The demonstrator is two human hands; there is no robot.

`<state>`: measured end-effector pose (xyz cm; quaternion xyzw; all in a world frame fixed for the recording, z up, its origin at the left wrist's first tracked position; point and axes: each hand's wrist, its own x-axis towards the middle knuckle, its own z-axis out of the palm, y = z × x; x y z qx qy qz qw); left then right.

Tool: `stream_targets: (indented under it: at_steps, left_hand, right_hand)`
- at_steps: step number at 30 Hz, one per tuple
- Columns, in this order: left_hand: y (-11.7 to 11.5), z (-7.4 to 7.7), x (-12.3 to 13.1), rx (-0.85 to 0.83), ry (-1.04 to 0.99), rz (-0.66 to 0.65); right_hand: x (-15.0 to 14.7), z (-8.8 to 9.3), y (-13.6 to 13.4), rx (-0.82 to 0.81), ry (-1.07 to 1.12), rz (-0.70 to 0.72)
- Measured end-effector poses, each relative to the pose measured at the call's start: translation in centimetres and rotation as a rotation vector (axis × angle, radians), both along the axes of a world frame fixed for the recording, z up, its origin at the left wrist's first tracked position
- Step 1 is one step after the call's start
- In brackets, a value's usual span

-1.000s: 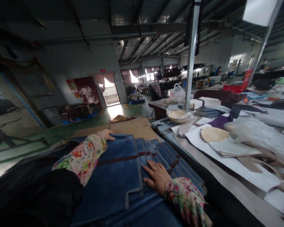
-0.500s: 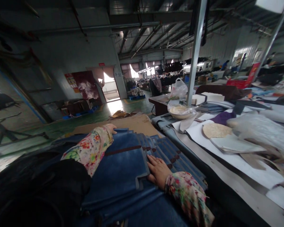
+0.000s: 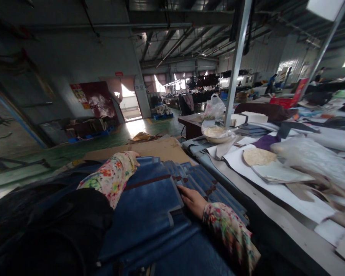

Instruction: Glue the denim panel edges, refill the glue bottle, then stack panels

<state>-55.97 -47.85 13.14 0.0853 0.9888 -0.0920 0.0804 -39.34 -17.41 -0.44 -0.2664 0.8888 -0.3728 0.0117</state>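
Observation:
A stack of blue leather-like panels (image 3: 152,203) with grey edging and a dark brown strip lies in front of me. At its far left edge rests my left hand (image 3: 135,154); the floral sleeve covers most of it and its fingers are hidden. My right hand (image 3: 192,200) is against the right edge of the top panel, turned partly on its side. Its visible fingers stretch along that edge, the thumb side unclear. More blue panels with brown tabs (image 3: 208,188) overlap in a row just beyond my right hand.
Brown cardboard (image 3: 163,147) lies under the far end of the stack. On the right, a table carries white sheets (image 3: 287,195), clear plastic film (image 3: 307,153) and a bagged bowl (image 3: 217,134). A metal post (image 3: 237,65) rises behind the bowl. Dark material (image 3: 54,230) fills the near left.
My right hand has turned from lying spread on the top panel's edge to resting on its side there. The panel's near corner has shifted slightly right. My left hand stays at the far edge.

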Motion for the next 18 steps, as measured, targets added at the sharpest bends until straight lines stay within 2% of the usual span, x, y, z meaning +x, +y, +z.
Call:
stream_targets:
  at_steps: [2,5,8,12,18]
  left_hand:
    - [-0.1,0.2,-0.4,-0.047,-0.069,0.013]
    - [-0.3,0.4,-0.4,-0.095,-0.072,0.023]
    - [-0.4,0.1,0.2,-0.125,-0.006,0.045]
    - [0.0,-0.8,1.2,-0.147,0.105,0.084]
    - [0.6,-1.4,2.3,-0.144,0.161,0.111]
  right_hand:
    - [-0.6,0.1,0.0,-0.104,-0.073,-0.058]
    - [-0.9,0.4,-0.2,-0.105,-0.087,-0.056]
    - [-0.7,0.9,-0.4,-0.016,-0.062,0.005]
    - [0.0,1.7,-1.0,0.183,-0.04,0.077]
    - [1.0,2.2,-2.1,0.31,-0.033,-0.073]
